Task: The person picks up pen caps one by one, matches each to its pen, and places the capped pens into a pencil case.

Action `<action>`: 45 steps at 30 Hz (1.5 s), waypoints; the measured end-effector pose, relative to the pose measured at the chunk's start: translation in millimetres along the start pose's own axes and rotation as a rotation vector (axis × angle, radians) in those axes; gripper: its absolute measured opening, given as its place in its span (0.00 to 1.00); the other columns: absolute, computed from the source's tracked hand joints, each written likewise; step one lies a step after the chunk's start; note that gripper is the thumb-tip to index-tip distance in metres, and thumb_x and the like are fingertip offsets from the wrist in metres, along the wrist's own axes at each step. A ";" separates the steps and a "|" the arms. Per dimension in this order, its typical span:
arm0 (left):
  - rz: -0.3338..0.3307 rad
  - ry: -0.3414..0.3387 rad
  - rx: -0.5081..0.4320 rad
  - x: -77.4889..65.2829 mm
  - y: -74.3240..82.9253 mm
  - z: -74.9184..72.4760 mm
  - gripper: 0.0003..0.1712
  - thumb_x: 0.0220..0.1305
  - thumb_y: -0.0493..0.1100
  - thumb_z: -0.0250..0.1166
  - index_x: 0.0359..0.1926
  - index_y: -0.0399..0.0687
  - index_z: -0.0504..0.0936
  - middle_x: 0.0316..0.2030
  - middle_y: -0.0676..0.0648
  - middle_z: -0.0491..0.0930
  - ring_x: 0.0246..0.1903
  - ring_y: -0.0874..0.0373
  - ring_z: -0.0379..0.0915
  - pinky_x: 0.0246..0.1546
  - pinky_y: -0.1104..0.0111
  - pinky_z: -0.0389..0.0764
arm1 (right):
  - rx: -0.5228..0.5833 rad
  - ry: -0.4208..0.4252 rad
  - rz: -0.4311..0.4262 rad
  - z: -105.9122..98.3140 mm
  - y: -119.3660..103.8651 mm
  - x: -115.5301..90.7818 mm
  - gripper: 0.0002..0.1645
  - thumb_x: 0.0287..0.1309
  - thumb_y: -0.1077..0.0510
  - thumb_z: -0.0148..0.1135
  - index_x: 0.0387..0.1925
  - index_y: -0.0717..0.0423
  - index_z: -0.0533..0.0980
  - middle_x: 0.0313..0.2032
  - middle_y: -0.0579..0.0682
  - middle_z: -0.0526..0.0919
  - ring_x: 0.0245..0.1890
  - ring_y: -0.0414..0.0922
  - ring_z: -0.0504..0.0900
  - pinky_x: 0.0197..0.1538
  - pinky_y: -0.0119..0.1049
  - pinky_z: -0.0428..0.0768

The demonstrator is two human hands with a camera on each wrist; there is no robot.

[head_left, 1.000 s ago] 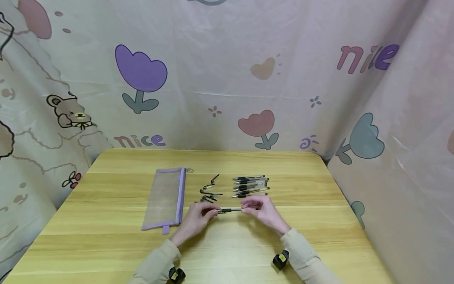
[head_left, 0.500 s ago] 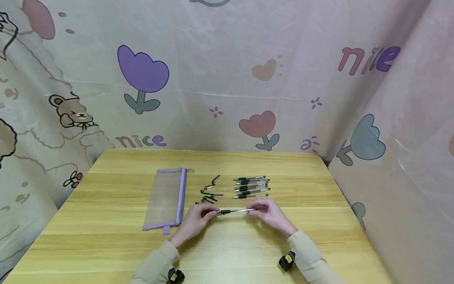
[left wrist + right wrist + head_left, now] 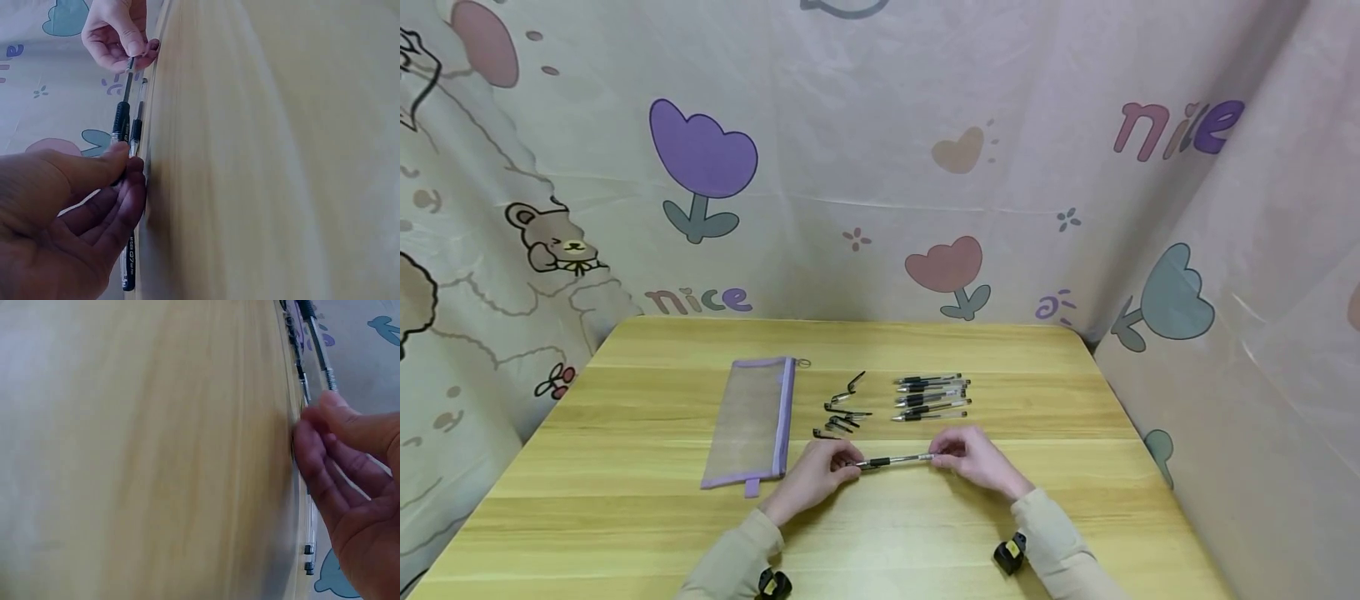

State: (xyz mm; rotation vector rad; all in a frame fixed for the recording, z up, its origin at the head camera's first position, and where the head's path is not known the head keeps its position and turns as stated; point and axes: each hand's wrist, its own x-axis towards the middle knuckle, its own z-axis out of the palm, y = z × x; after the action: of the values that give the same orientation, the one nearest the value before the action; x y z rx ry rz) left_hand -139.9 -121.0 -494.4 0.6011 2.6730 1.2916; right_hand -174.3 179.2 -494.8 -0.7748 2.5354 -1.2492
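A gel pen (image 3: 904,459) with a clear barrel and black grip lies roughly level between both hands above the table. My left hand (image 3: 817,477) pinches its front end, whose tip the fingers hide; a dark clip-like piece lies along the grip (image 3: 122,117). My right hand (image 3: 976,461) pinches the rear end of the barrel (image 3: 322,353) between thumb and fingers. Behind the hands, several similar pens (image 3: 929,399) lie side by side, tips to the left. Left of them are several loose black pen caps (image 3: 848,414), one close behind my left hand.
A mesh zip pouch (image 3: 747,421) with purple edging lies flat to the left of the caps. The wooden table (image 3: 1000,350) ends at a printed curtain (image 3: 820,167) at the back and sides. A small black device (image 3: 1010,553) sits at the right wrist.
My right hand has shifted right along the barrel to its rear end, baring more of the pen. Both hands and the pen have come slightly nearer to me.
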 end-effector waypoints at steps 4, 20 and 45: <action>0.010 0.012 0.045 -0.2 1.0 0.1 0.06 0.61 0.37 0.70 0.40 0.45 0.87 0.36 0.52 0.84 0.33 0.65 0.75 0.36 0.76 0.77 | -0.087 -0.002 -0.021 1.6 1.1 0.3 0.06 0.56 0.60 0.71 0.37 0.53 0.84 0.35 0.46 0.84 0.34 0.32 0.76 0.39 0.25 0.79; 0.009 0.038 0.091 0.5 -0.5 1.7 0.06 0.60 0.36 0.71 0.39 0.46 0.90 0.34 0.54 0.81 0.34 0.65 0.73 0.36 0.74 0.74 | -0.124 -0.054 0.018 0.9 0.4 0.6 0.06 0.53 0.62 0.73 0.35 0.52 0.85 0.33 0.44 0.82 0.30 0.31 0.72 0.35 0.25 0.74; 0.007 0.021 0.045 -0.3 -0.7 -1.3 0.11 0.59 0.35 0.72 0.44 0.39 0.88 0.37 0.50 0.83 0.31 0.69 0.71 0.32 0.77 0.76 | -0.077 -0.061 0.025 0.2 2.5 1.2 0.10 0.53 0.61 0.74 0.39 0.54 0.85 0.33 0.45 0.82 0.30 0.32 0.73 0.34 0.25 0.75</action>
State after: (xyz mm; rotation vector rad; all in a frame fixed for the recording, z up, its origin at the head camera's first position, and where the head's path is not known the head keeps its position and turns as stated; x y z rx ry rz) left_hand -140.2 -122.4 -494.2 0.6061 2.7264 1.2491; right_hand -176.1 179.7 -496.8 -0.7824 2.5491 -1.1086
